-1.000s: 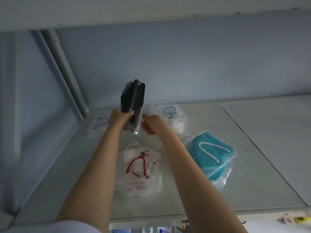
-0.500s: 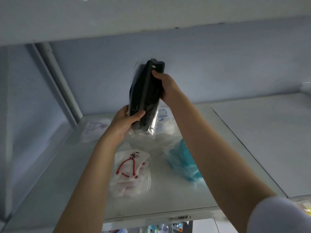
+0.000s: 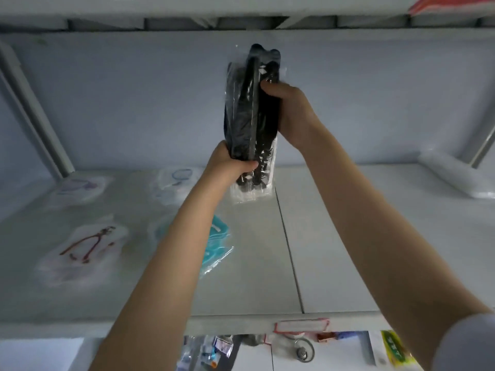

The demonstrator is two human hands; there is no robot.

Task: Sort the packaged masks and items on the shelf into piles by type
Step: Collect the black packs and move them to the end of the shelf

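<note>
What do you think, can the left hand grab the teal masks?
Probably not yet: the left hand and right hand grip the black mask bundle. The teal masks lie beneath the left forearm.

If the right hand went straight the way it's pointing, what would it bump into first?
The right hand, gripping the black mask pack, would probably reach the back wall first; depth is unclear.

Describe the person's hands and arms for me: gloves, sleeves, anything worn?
The left hand and right hand are bare: no gloves, rings or watch visible. Both forearms are uncovered. A pale, whitish sleeve edge shows on the right upper arm at the frame's lower right; no sleeve shows on the left arm.
</note>
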